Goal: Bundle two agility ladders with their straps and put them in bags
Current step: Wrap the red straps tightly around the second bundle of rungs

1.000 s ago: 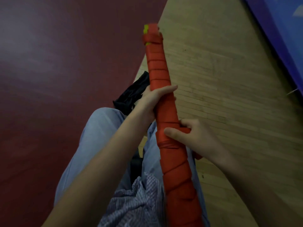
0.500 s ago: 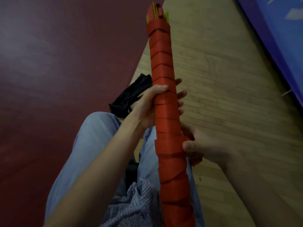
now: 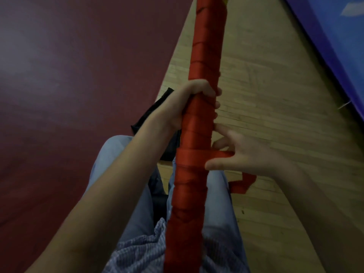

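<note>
**Strap almost wound, bagging not begun**

The long red strap-wrapped ladder bundle (image 3: 194,186) rises from the lap. The right hand (image 3: 250,154), fingers spread, holds the red webbing strap (image 3: 220,153) taut under its thumb, with the tail dangling below. Beyond it, the left hand (image 3: 189,103) grips the bundle. Behind that wrist lies a black fabric bag (image 3: 155,115). Fastening and bagging look left to do, and no second ladder is in view.

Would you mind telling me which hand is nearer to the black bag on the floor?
Left. The left hand grips the red bundle right beside the black bag; the right hand holds the strap on the bundle's far side.
</note>
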Motion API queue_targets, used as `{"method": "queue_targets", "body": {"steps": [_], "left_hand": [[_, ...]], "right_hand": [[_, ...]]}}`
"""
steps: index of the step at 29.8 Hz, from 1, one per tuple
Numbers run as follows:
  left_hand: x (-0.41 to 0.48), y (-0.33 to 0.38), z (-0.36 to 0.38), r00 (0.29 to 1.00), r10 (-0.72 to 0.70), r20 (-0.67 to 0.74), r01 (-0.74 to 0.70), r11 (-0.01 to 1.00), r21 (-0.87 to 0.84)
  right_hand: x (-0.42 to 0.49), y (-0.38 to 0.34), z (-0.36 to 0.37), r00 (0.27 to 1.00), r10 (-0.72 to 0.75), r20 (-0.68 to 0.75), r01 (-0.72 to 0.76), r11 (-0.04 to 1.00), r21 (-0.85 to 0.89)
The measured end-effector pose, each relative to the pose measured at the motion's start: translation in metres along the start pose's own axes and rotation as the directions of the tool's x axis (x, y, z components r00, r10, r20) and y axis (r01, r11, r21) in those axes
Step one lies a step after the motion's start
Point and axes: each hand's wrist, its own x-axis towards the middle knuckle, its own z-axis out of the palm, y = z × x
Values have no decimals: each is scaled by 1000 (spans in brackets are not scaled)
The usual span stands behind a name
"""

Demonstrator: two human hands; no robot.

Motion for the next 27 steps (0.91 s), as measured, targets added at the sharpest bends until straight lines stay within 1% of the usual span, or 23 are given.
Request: {"method": "queue_targets", "body": {"steps": [1, 2, 3, 5, 7, 8, 9, 10, 11, 12, 13, 14, 15, 18, 19, 20, 22, 23, 24, 25, 26, 27], "left_hand": [[1, -3, 0, 990, 28, 139, -13, 994, -110], [2, -6, 1, 964, 73, 254, -15, 975, -224], [3, -9, 4, 935, 108, 339, 6, 948, -319], [4, -11, 13, 878, 148, 455, 69, 902, -427], [3, -11, 16, 862, 161, 480, 84, 889, -449], [1, -11, 16, 876, 145, 459, 70, 905, -420], [-2, -9, 15, 912, 115, 394, 29, 940, -341], [-4, -6, 15, 956, 84, 280, -23, 976, -215], [-7, -3, 16, 991, 70, 114, -67, 997, -36], [-8, 0, 18, 994, 86, -73, -74, 986, 151], [-10, 2, 21, 965, 136, -223, -69, 955, 287], [-8, 3, 24, 924, 201, -324, -78, 931, 356], [-7, 3, 26, 892, 263, -369, -107, 914, 392], [-4, 1, 28, 824, 400, -402, -160, 844, 512], [-6, 1, 27, 818, 413, -400, -164, 835, 526], [-6, 8, 28, 832, 407, -376, -172, 835, 522], [-12, 11, 23, 881, 337, -332, -173, 883, 436], [-14, 16, 21, 915, 291, -278, -177, 911, 373], [-16, 13, 17, 953, 229, -199, -176, 952, 252], [-17, 12, 14, 981, 178, -72, -170, 980, 99], [-18, 10, 13, 983, 167, 78, -162, 985, -66], [-17, 7, 12, 959, 192, 210, -139, 961, -241]], "right_hand": [[0, -2, -2, 999, -11, 46, 10, 1000, 16], [0, -3, -4, 997, -17, 80, 14, 999, 42], [1, -3, -6, 994, -29, 101, 23, 998, 57], [3, -2, -8, 991, -63, 120, 57, 997, 49], [2, -2, -6, 989, -85, 118, 77, 995, 71], [2, 0, -4, 990, -97, 105, 87, 991, 99], [1, 3, -2, 992, -107, 73, 98, 988, 123], [0, 6, 1, 993, -112, 27, 107, 983, 146], [0, 9, 2, 994, -107, -25, 110, 979, 169], [0, 11, 3, 993, -94, -72, 106, 977, 186], [1, 10, 4, 991, -83, -108, 102, 977, 187], [3, 8, 6, 989, -74, -131, 97, 980, 176], [6, 6, 7, 987, -68, -149, 92, 982, 165], [12, 0, 11, 981, -71, -181, 86, 993, 78], [12, 0, 11, 981, -87, -176, 95, 995, 33], [12, -2, 5, 979, -118, -168, 119, 993, -7], [8, -4, 0, 983, -156, -93, 151, 987, -59], [8, -7, -6, 982, -176, -70, 171, 982, -76], [5, -5, -9, 984, -173, -49, 169, 983, -74], [5, -6, -13, 983, -176, -47, 173, 984, -52], [5, -5, -15, 983, -175, -52, 175, 985, -13], [5, -5, -16, 984, -172, -51, 174, 984, 38]]}}
